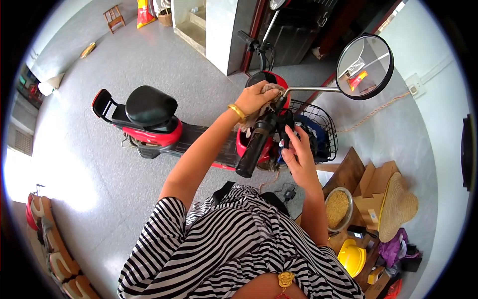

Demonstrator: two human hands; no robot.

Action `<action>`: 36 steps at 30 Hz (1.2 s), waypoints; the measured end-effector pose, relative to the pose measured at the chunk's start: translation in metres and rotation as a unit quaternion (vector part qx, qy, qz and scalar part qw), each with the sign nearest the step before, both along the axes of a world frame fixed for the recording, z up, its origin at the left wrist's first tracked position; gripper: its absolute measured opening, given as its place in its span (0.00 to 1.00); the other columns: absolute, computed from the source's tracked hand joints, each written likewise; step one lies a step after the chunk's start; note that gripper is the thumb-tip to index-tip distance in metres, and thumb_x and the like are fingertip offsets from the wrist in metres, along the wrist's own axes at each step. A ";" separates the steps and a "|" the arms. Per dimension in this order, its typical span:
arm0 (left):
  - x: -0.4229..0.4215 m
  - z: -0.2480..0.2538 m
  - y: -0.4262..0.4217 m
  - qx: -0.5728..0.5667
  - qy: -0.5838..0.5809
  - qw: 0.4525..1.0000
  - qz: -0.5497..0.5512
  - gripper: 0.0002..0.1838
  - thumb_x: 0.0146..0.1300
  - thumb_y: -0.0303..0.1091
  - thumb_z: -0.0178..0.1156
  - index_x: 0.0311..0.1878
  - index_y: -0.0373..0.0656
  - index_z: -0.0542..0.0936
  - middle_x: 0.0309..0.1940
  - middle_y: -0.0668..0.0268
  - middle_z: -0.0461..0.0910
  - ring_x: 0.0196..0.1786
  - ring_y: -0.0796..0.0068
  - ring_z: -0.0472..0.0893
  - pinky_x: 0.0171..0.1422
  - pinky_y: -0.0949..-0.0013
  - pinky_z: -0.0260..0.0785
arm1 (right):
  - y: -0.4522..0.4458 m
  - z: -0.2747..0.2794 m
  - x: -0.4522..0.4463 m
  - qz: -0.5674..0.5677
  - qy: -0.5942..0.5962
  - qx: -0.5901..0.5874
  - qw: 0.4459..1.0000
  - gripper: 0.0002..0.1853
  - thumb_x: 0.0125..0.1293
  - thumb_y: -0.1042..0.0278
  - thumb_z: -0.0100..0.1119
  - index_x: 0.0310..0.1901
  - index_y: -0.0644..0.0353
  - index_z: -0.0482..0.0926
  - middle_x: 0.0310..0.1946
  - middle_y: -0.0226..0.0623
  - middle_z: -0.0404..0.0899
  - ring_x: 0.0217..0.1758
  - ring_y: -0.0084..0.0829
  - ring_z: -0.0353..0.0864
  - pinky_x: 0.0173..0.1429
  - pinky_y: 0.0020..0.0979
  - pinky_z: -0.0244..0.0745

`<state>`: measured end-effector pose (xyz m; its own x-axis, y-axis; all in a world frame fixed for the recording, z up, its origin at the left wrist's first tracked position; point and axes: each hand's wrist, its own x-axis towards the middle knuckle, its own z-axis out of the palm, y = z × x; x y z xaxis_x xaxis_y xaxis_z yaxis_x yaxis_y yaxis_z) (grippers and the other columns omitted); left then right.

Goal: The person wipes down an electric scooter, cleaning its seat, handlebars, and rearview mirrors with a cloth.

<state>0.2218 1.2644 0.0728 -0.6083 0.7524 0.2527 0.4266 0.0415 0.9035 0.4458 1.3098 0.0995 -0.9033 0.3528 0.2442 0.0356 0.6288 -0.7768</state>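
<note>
Wiping looks under way, the left hand (256,101) clutching a cloth (255,118) beyond the handlebar's (255,149) near end, the right hand (301,157) at the brake lever (286,138), grip unclear, the remainder impossible to judge.

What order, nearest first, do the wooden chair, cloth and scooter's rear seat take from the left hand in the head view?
From the left hand:
1. Cloth: in its grasp.
2. Rear seat: off to its left.
3. Wooden chair: upper left, on the floor.
</note>
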 end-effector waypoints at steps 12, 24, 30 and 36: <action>0.034 -0.014 -0.070 0.060 -0.359 0.925 -0.107 0.21 0.61 0.45 0.52 0.48 0.38 0.71 0.37 0.62 0.77 0.41 0.73 0.77 0.46 0.72 0.67 | 0.000 0.000 -0.002 0.009 0.018 -0.024 1.000 0.25 0.62 0.62 0.50 0.61 0.57 0.61 0.59 0.46 0.53 0.52 0.34 0.64 0.52 0.29 0.64; 0.001 0.000 -0.027 0.217 -0.480 0.839 -0.136 0.21 0.65 0.44 0.47 0.53 0.36 0.67 0.44 0.61 0.75 0.44 0.72 0.76 0.50 0.70 0.69 | 0.002 -0.005 0.000 0.014 0.017 -0.062 0.998 0.25 0.63 0.61 0.49 0.61 0.56 0.61 0.60 0.46 0.52 0.52 0.33 0.64 0.52 0.29 0.65; 0.010 -0.030 0.005 0.180 -0.381 0.892 -0.166 0.16 0.62 0.38 0.53 0.49 0.40 0.68 0.41 0.66 0.74 0.40 0.79 0.75 0.45 0.75 0.69 | 0.002 -0.002 -0.001 0.006 0.014 -0.055 0.998 0.25 0.63 0.61 0.49 0.61 0.56 0.61 0.59 0.45 0.52 0.51 0.33 0.65 0.52 0.29 0.65; 0.018 -0.042 -0.023 0.157 -0.452 0.872 -0.101 0.21 0.61 0.37 0.53 0.55 0.40 0.62 0.42 0.62 0.74 0.42 0.76 0.77 0.42 0.73 0.73 | 0.000 -0.004 -0.002 0.004 0.028 -0.069 0.997 0.25 0.62 0.64 0.50 0.61 0.57 0.62 0.59 0.44 0.53 0.49 0.31 0.66 0.50 0.28 0.66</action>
<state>0.2394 1.2415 0.0305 -0.5284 0.8476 -0.0492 -0.4962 -0.2612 0.8280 0.4440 1.3096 0.0953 -0.8921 0.3801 0.2443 -0.0148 0.5157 -0.8566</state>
